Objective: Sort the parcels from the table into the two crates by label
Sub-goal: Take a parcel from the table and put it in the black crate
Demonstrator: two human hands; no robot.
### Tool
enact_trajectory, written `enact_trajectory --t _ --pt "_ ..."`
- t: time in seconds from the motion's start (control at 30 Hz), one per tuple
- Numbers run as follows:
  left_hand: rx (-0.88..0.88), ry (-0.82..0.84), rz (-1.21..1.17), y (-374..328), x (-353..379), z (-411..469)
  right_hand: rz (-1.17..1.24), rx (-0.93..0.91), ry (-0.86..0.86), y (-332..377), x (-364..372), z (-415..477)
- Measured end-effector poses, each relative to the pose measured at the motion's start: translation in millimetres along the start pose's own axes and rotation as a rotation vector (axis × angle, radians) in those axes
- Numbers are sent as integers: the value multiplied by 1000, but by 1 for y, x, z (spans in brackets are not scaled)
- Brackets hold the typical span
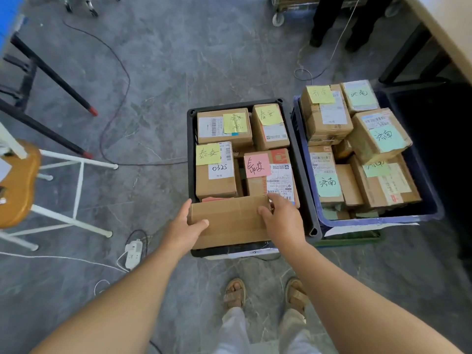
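Note:
A plain brown cardboard parcel (229, 221) rests at the near end of the black crate (192, 139), its label side hidden. My left hand (185, 228) grips its left edge and my right hand (282, 221) presses on its right end. The black crate holds several boxes with yellow and pink handwritten notes, such as the pink-noted box (270, 172). Beside it on the right, the blue crate (383, 221) is piled with boxes carrying green and yellow notes, one being a tilted box (380, 135).
Both crates sit on a grey floor. A wooden stool (18, 182) with white legs and a white power strip (133, 252) with cables lie to the left. Black table legs (53, 75) stand far left. Another person's legs (339, 24) are at the top. A dark table frame (419, 60) is on the right.

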State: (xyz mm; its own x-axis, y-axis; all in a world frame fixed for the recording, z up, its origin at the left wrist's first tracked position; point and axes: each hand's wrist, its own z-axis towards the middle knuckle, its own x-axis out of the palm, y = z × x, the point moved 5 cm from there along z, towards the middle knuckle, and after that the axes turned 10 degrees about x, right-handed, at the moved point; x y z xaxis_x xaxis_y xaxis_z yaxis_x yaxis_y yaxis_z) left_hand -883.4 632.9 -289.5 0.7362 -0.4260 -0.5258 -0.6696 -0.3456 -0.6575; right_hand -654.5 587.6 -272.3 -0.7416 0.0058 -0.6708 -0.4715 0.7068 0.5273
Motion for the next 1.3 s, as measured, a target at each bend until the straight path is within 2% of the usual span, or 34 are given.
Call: enact_trajectory --t 0.13,0.4,0.67,0.93,1.17,1.3 --pt "-17 20 35 8 -8 5 -14 -29 -20 2 3 -1" --pt "-28 49 122 1 1 4 -27 38 40 -7 5 -5" --pt "59 -68 46 -17 -14 -8 43 85 78 -5 2 -19" --pt "49 -33 187 -18 -18 -8 129 161 244 -9 16 -5" --pt "45 -74 161 -14 -19 -2 29 41 180 -2 7 2" --pt "59 -61 132 -12 -21 -7 15 35 163 -1 5 -2"
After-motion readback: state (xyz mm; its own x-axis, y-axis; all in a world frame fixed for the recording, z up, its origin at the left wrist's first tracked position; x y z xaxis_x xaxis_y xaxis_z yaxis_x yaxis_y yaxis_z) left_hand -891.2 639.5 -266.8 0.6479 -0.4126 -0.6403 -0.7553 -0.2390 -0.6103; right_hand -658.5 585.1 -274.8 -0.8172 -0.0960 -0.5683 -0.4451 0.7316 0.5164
